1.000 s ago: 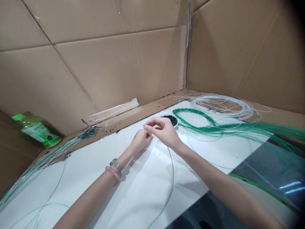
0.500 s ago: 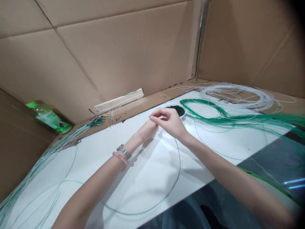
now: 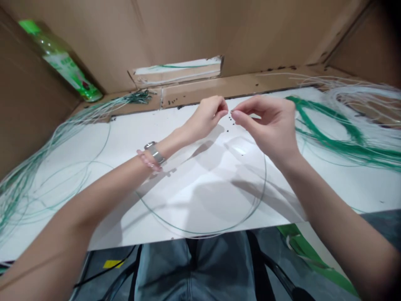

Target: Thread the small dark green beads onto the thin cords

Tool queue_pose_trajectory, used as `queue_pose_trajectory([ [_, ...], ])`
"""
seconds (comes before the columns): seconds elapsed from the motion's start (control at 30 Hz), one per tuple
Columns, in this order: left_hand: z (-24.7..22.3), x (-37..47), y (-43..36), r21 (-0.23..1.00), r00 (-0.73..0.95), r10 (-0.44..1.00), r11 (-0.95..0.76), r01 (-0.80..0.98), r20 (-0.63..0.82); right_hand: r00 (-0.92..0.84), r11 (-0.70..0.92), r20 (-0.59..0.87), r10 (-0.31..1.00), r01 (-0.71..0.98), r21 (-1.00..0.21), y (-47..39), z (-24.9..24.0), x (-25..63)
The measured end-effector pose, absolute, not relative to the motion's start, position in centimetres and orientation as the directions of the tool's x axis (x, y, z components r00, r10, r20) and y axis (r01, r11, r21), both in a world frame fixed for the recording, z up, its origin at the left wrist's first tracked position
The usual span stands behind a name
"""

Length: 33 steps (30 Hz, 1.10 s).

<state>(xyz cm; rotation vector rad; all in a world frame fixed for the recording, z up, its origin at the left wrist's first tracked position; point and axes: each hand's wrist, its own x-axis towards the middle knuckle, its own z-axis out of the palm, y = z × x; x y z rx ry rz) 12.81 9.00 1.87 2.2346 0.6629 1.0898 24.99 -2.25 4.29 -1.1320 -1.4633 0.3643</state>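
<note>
My left hand is above the white board, thumb and fingers closed in a pinch. Facing it across a small gap, my right hand pinches with thumb and forefinger. What either hand holds is too small or hidden to name. Tiny dark pieces show just below the right fingertips. A thin green wire curves in a wide loop over the board, its ends passing out of sight behind my right hand and under my left forearm.
Green wires and a white wire coil lie at the right. Wires with dark green tips run along the left. A green-capped bottle leans in the back left corner. Cardboard walls enclose the back.
My hands have come apart from near touching, the right one moving rightward. The view has tilted down, showing my lap. The bowl of dark beads is now out of sight.
</note>
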Motion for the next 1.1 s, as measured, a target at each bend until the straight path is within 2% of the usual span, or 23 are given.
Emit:
queue_pose_trajectory([
  [0.03,2.3,11.4,8.4,0.671,0.586,0.622,-0.722,0.171,0.519,0.137,0.468,0.576,0.806,0.450,-0.761,-2.4,4.2,24.7],
  [0.1,2.8,8.5,6.7,0.750,0.593,0.655,-0.650,0.125,0.468,0.060,0.455,0.549,0.834,0.489,-0.744,-2.8,3.8,23.9],
  [0.2,2.4,4.9,3.4,0.900,0.498,0.801,-0.428,0.085,0.334,-0.093,0.450,0.477,0.874,0.523,-0.723,-3.3,3.3,22.4],
  [0.3,1.1,2.7,1.1,0.981,0.417,0.898,-0.183,0.058,0.143,-0.223,0.428,0.365,0.904,0.506,-0.749,-3.2,2.6,21.0],
  [0.4,0.2,1.7,0.2,1.000,0.396,0.918,0.019,-0.013,-0.013,-0.269,0.347,0.246,0.931,0.448,-0.824,-2.8,1.8,19.9],
  [0.6,0.0,1.0,-0.1,0.943,0.471,0.850,0.317,-0.099,-0.236,-0.162,0.162,0.111,0.981,0.349,-0.923,-2.6,0.3,18.5],
  [0.8,-0.1,0.9,0.2,0.903,0.521,0.794,0.419,-0.098,-0.312,-0.103,0.126,0.105,0.989,0.229,-0.965,-2.9,0.0,17.9],
  [1.1,-0.4,0.9,0.1,0.890,0.539,0.787,0.435,-0.138,-0.301,-0.079,0.171,0.156,0.985,0.258,-0.951,-3.3,0.1,17.8],
])
